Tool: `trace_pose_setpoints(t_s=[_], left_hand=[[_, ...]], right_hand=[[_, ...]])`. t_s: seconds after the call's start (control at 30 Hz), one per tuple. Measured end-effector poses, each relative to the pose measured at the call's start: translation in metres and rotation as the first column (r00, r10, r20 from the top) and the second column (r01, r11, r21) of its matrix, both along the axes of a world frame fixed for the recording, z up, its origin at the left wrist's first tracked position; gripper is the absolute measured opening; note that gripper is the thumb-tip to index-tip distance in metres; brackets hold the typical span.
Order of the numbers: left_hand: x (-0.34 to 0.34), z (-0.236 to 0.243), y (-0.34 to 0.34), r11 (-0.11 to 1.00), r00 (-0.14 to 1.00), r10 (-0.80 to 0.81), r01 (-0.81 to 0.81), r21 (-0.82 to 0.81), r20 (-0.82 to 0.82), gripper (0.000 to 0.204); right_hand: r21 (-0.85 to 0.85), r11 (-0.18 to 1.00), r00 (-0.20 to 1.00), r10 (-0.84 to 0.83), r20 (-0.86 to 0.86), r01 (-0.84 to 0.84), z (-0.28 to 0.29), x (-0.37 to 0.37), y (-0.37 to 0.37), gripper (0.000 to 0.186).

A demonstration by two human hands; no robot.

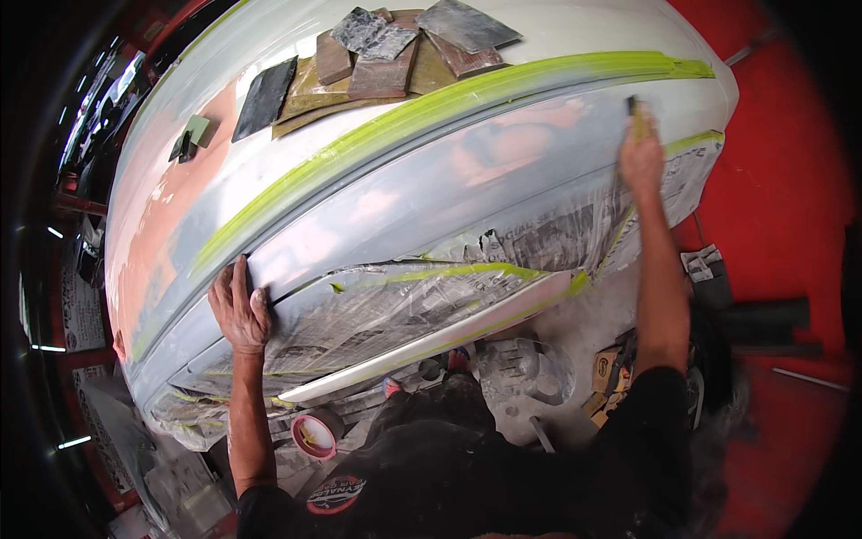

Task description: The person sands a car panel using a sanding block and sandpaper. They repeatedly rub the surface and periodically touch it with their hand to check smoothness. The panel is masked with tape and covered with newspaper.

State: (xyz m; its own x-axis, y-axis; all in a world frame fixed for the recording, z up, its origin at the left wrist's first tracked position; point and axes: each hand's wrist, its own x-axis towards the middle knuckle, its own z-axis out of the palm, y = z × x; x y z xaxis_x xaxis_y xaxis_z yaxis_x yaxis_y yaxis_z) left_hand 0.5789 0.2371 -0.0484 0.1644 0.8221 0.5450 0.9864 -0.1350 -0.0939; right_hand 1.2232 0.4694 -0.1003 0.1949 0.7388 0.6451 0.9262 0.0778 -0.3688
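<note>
A car's side panel (422,193), patched in grey primer, pinkish filler and white, curves across the view. My left hand (241,310) rests on the panel's lower left part, fingers apart and holding nothing. Farther right, my right hand (641,163) is closed around a small sanding block (639,124), tan with a dark end, at the panel's right part. That hand is a little blurred, and its grip is partly hidden. Bright yellow-green masking tape (449,94) runs along the panel's upper edge.
On the bodywork above the tape lie several sandpaper sheets (382,76) and a small green pad (198,131). Plastic masking film (386,310) covers the area below the panel. A tape roll (318,436) and cardboard boxes (608,377) are on the dusty floor.
</note>
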Motion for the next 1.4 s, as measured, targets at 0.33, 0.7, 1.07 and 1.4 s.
trace_pose_setpoints(t_s=[0.33, 0.7, 1.07, 1.4], left_hand=[[0.002, 0.003, -0.004, 1.000, 1.000, 0.019, -0.019, -0.004, 0.005, 0.057], [0.003, 0.001, 0.007, 1.000, 1.000, 0.012, -0.013, 0.013, 0.014, 0.057], [0.004, 0.000, 0.008, 1.000, 1.000, 0.001, -0.001, -0.001, 0.013, 0.058], [0.002, 0.000, 0.010, 0.999, 0.999, -0.040, 0.040, 0.014, 0.007, 0.057]], right_hand=[[0.080, 0.973, 0.920, 0.176, 0.349, -0.216, -0.003, -0.082, -0.016, 0.054], [-0.037, 0.976, 0.890, 0.211, 0.404, -0.214, 0.019, -0.064, 0.002, 0.044], [-0.145, 0.988, 0.994, -0.045, 0.099, 0.059, 0.030, -0.007, 0.035, 0.044], [-0.147, 0.983, 0.991, -0.102, 0.084, 0.113, 0.041, 0.052, 0.054, 0.046]])
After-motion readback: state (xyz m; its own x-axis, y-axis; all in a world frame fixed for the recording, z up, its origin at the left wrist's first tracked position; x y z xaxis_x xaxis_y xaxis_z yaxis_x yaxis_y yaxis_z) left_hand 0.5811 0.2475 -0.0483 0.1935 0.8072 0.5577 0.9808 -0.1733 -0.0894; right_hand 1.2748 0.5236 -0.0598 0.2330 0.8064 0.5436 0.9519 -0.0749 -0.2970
